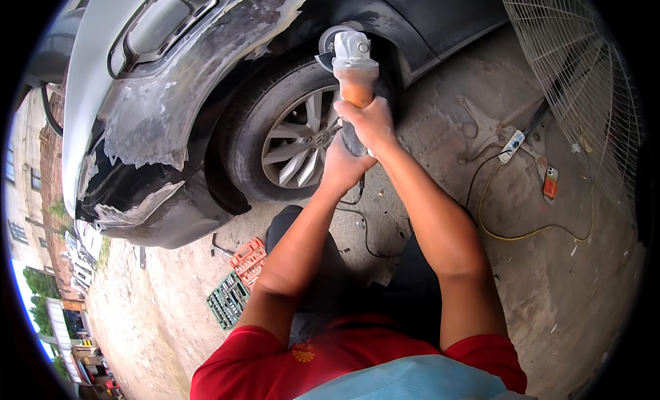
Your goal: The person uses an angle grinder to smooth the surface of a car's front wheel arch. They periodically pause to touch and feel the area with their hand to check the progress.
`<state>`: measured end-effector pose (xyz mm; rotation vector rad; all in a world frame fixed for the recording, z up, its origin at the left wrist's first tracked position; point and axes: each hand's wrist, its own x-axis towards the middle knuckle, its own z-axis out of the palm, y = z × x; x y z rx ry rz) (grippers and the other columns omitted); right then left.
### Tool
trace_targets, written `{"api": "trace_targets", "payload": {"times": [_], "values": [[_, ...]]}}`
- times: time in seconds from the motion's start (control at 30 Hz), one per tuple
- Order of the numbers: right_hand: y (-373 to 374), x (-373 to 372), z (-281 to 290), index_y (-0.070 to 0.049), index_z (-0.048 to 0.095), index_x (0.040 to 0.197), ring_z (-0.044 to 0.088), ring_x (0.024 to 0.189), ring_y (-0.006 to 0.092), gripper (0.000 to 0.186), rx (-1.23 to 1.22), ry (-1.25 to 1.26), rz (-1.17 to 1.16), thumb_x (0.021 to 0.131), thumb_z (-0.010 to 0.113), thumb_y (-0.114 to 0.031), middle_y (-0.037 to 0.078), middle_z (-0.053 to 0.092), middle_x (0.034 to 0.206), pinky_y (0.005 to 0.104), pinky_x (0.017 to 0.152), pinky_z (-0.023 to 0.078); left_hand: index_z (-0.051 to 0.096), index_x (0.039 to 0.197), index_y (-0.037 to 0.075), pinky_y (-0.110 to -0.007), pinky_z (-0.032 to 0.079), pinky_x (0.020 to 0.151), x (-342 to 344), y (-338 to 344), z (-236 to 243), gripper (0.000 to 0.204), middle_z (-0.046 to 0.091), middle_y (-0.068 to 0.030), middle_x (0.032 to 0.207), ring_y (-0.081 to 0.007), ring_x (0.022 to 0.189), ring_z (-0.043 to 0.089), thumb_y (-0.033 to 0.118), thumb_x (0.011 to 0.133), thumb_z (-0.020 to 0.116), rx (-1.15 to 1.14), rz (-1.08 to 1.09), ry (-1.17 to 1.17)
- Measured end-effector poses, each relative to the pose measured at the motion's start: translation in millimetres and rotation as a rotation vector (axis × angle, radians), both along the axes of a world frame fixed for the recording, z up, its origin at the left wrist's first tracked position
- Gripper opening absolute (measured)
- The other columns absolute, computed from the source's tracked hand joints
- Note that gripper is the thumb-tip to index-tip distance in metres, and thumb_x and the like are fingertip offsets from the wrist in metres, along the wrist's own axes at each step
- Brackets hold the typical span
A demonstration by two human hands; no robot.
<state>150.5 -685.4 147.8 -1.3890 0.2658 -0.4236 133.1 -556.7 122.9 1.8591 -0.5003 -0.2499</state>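
Both my hands are wrapped round a dusty orange and grey angle grinder (355,73), held out over the car's front wheel (302,142). My left hand (342,167) grips the rear of its body. Farther forward, my right hand (371,123) closes round the orange middle. The grinder's disc (331,44) is at the edge of the dark wheel arch (381,25); whether it touches the surface I cannot tell. To the left, the car's fender and bumper (151,118) show rough, sanded patches with ragged paint edges. White dust coats the grinder's head and my fingers.
A power strip (512,147) and a phone in an orange case (551,183) lie right, beside a yellow cable (502,237). A large wire fan guard (584,77) stands far right. The grinder's cord (368,242) trails below. An open socket set (229,300) lies left.
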Motion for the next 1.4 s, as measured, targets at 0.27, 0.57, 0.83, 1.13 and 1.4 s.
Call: {"api": "trace_targets", "payload": {"times": [0.27, 0.57, 0.83, 1.13, 1.4], "values": [[2.0, -0.5, -6.0, 0.0, 0.073, 0.083, 0.066, 0.065, 0.0125, 0.025, 0.046, -0.006, 0.002, 0.087, 0.083, -0.022, 0.005, 0.071, 0.076, 0.0313, 0.063, 0.051, 0.06, 0.132, -0.002, -0.039, 0.055, 0.098, 1.9, 1.4, -7.9, 0.073, 0.074, -0.0136, 0.118, -0.0242, 0.109, 0.072, 0.032, 0.076, 0.093, -0.015, -0.005, 0.004], [3.5, 7.8, -28.6, 0.002, 0.074, 0.085, 0.066, 0.066, 0.0135, 0.024, 0.03, -0.028, -0.031, 0.087, 0.084, -0.021, 0.005, 0.072, 0.076, 0.0327, 0.062, 0.051, 0.061, 0.131, -0.003, -0.041, 0.056, 0.096, 7.7, 4.2, -20.6, 0.075, 0.076, -0.0179, 0.117, -0.0296, 0.108, 0.075, 0.034, 0.074, 0.093, 0.038, -0.005, -0.004], [7.6, 14.4, -37.1, 0.005, 0.075, 0.09, 0.074, 0.072, 0.0213, 0.036, -0.185, 0.013, -0.197, 0.083, 0.086, -0.029, 0.013, 0.077, 0.082, 0.0383, 0.069, 0.057, 0.065, 0.13, -0.001, -0.042, 0.055, 0.099, 23.0, 6.1, -16.7, 0.075, 0.076, -0.0177, 0.12, -0.0294, 0.113, 0.073, 0.041, 0.074, 0.093, 0.219, -0.006, -0.063], [11.0, 21.3, -29.8, 0.003, 0.073, 0.105, 0.078, 0.094, 0.0425, 0.055, -0.346, -0.093, -0.282, 0.075, 0.089, -0.04, 0.024, 0.079, 0.098, 0.0484, 0.083, 0.061, 0.069, 0.124, -0.002, -0.047, 0.057, 0.096, 51.8, -0.6, -39.8, 0.071, 0.078, -0.0256, 0.112, -0.0417, 0.112, 0.075, 0.042, 0.072, 0.091, 0.255, 0.007, -0.121], [-7.5, 35.3, -59.0, 0.001, 0.072, 0.083, 0.067, 0.069, 0.0119, 0.025, 0.039, 0.007, -0.264, 0.087, 0.084, -0.021, 0.006, 0.073, 0.079, 0.032, 0.065, 0.052, 0.063, 0.136, -0.002, -0.045, 0.054, 0.103, 43.1, -13.3, -18.2, 0.085, 0.076, -0.0236, 0.122, -0.0376, 0.118, 0.073, 0.044, 0.071, 0.093, 0.352, -0.017, -0.055]]}}
